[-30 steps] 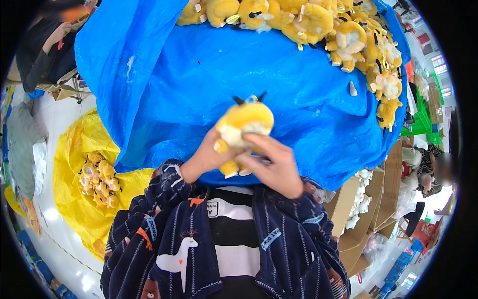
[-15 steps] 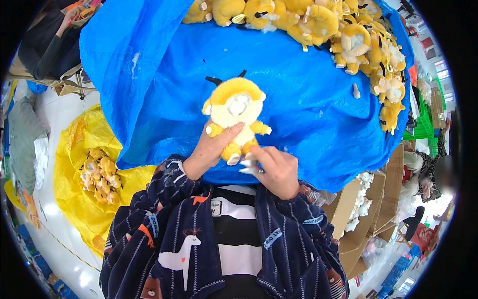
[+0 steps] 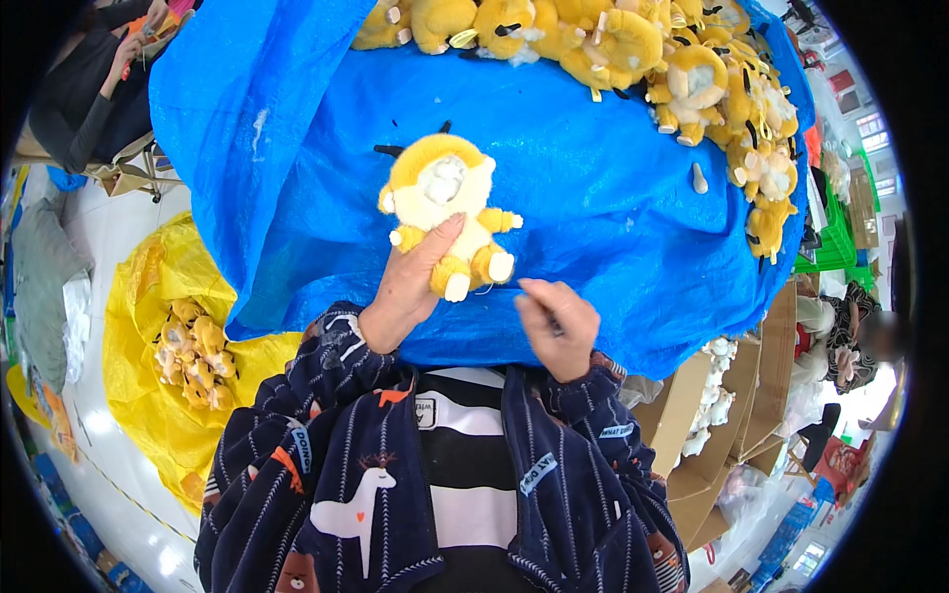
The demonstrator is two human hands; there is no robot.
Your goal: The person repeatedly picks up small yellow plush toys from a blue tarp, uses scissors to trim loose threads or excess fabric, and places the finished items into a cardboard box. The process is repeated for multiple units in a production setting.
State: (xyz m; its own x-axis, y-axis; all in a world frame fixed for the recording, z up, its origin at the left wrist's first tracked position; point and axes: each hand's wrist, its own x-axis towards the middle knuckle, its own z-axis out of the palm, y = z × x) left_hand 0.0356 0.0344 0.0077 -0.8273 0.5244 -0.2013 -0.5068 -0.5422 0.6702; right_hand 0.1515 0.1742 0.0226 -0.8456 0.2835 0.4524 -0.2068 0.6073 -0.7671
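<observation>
A yellow plush toy (image 3: 465, 242) with a cream belly, black horns and a face opening showing white stuffing is held upright over the blue sheet. My left hand (image 3: 407, 282) grips it from the left, thumb across its belly. A thin loose thread shows beside its feet. Just right of the feet, apart from the toy, my right hand (image 3: 560, 326) is closed with thumb and forefinger pinched. Something small and dark shows inside its curled fingers, too hidden to name.
The blue plastic sheet (image 3: 593, 198) spreads in front of me, with similar plush toys (image 3: 687, 84) piled along its far and right edges. A small grey piece (image 3: 700, 178) lies on it. A yellow sheet (image 3: 138, 296) with more toys is at left; cardboard boxes (image 3: 751, 395) stand right. A person (image 3: 84, 109) sits far left.
The toy and my left hand have shifted slightly left and up, the toy tilting. My right hand has moved away from its feet; the silvery tool seen there before is no longer plainly visible.
</observation>
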